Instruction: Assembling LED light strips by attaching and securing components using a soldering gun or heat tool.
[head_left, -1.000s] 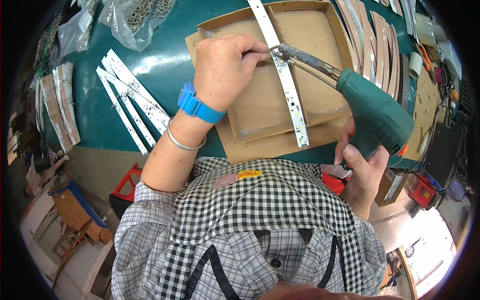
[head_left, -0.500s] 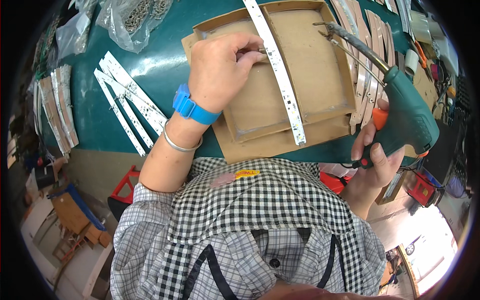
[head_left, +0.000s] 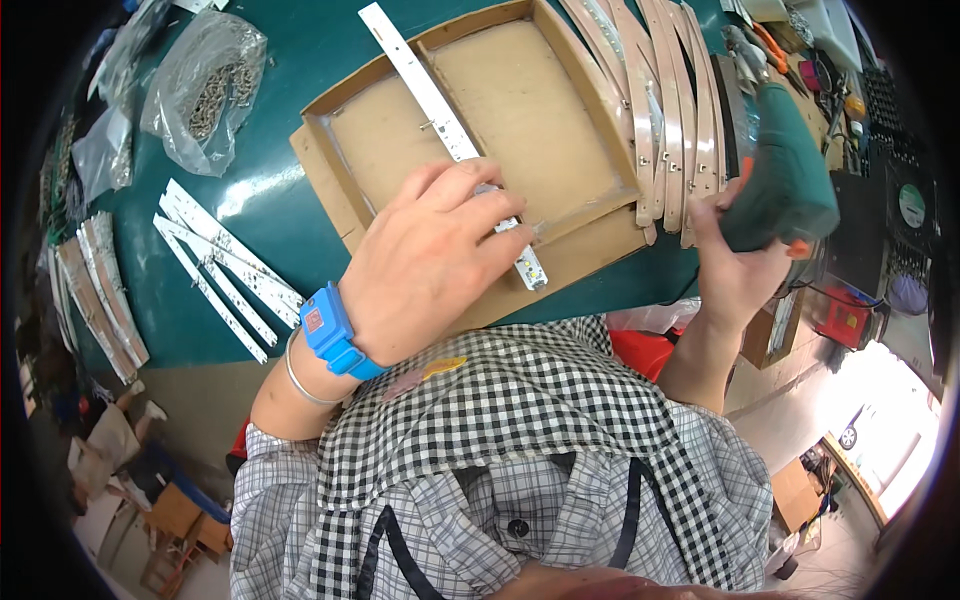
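Note:
A long white LED strip [head_left: 415, 85] lies slantwise across a shallow brown cardboard tray [head_left: 530, 110], its near end sticking out past the tray's front edge. My left hand [head_left: 425, 245] is closed around the strip near that end, fingers curled over it. A small metal pin [head_left: 428, 126] juts from the strip's left side, farther up. In my right hand [head_left: 735, 270], off to the right, is a green soldering gun [head_left: 785, 180] with an orange trigger. The gun is slightly blurred, its front end pointing away over the cluttered far right of the table.
Several tan curved strips [head_left: 670, 120] lie right of the tray. Loose white strips [head_left: 220, 265] lie left of my hand, and a bundle of strips [head_left: 95, 290] sits farther left. A clear bag of small metal parts [head_left: 215, 95] rests at the back left. Pliers [head_left: 770, 45] lie far right.
My left hand has gone from the pin at the strip's middle down to its near end and taken hold there. My right hand has swung the soldering gun away from the tray. The view has shifted.

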